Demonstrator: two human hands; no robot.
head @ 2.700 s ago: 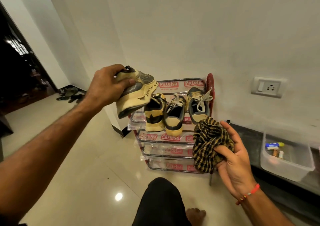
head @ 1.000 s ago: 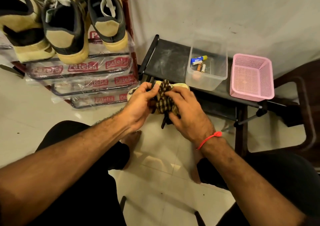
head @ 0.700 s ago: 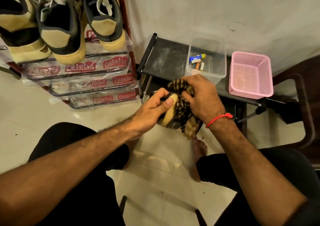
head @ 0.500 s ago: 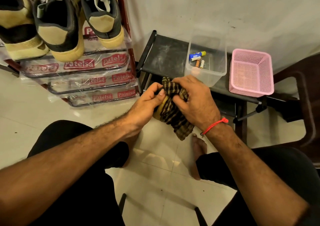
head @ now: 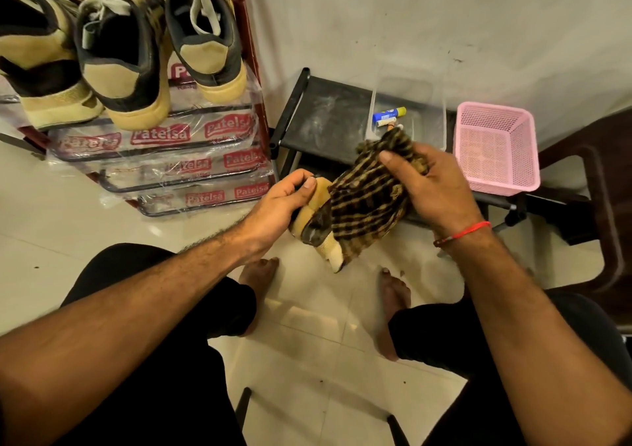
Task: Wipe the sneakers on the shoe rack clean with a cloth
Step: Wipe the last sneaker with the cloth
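**One sneaker in hand, three waiting on the rack**

The person sat with one sneaker (head: 316, 221) held above the floor between the knees, just in front of the rack (head: 191, 168). The left hand (head: 280, 202) gripped it at one end, thumb on its tan edge. The right hand (head: 434, 185) clutched the cloth (head: 366, 202), bunched and draped over most of the shoe.

By my reading the wiping had only begun: this was the first shoe being worked, and three sneakers (head: 119, 59) sat on the top shelf, apparently untouched, their heels toward the camera. All would need the cloth, and the held one would have to go back.

The held sneaker showed a tan sole edge and a dark grey panel; the rest lay hidden under the checked black-and-yellow cloth. Whether it was clean could not be told.
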